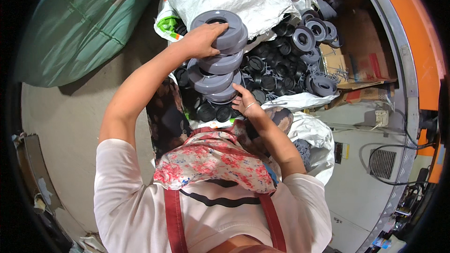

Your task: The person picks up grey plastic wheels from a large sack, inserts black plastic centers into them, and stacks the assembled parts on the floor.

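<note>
Left hand (pixel 208 41) grips top of stacked grey rings (pixel 213 83); right hand (pixel 244 100), fingers apart, touches stack's lower right. Black caps (pixel 268 82) piled beside.

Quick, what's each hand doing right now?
Left hand: closed on the upper gray rings of the stack.
Right hand: beside the lower gray rings; whether it grips them cannot be told.
</note>
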A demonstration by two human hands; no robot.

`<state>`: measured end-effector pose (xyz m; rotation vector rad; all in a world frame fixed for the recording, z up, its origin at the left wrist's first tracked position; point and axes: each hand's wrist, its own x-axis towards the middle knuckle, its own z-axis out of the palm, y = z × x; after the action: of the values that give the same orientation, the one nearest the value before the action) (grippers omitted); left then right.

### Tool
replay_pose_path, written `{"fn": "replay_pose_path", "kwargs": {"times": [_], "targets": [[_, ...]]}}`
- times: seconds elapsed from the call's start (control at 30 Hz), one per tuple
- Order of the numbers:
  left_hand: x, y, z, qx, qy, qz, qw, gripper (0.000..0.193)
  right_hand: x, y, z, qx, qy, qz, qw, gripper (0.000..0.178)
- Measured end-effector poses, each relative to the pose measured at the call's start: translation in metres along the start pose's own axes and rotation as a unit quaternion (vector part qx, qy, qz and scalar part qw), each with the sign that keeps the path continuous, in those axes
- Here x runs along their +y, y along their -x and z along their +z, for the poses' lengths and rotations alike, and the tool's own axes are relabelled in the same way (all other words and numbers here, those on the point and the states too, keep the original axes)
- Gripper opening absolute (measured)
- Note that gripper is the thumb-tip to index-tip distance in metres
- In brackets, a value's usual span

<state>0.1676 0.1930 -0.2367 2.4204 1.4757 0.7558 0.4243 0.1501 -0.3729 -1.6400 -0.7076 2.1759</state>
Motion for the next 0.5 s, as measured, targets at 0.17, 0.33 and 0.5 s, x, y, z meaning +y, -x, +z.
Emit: {"fn": "replay_pose_path", "kwargs": {"times": [0.17,0.33,0.5], "targets": [[-0.01,0.016,-0.008,-0.029,0.021,-0.032,0.999,0.08,0.014,-0.01,0.011,-0.067,-0.016,-0.045,0.997,0.066],[-0.016,0.025,-0.015,-0.014,0.045,-0.003,0.999,0.076,0.018,-0.012,0.023,-0.042,-0.081,-0.076,0.993,0.067],[-0.021,0.039,-0.037,-0.039,0.119,-0.071,0.99,0.077,0.018,0.005,0.041,0.049,-0.109,-0.125,0.985,0.047]]}}
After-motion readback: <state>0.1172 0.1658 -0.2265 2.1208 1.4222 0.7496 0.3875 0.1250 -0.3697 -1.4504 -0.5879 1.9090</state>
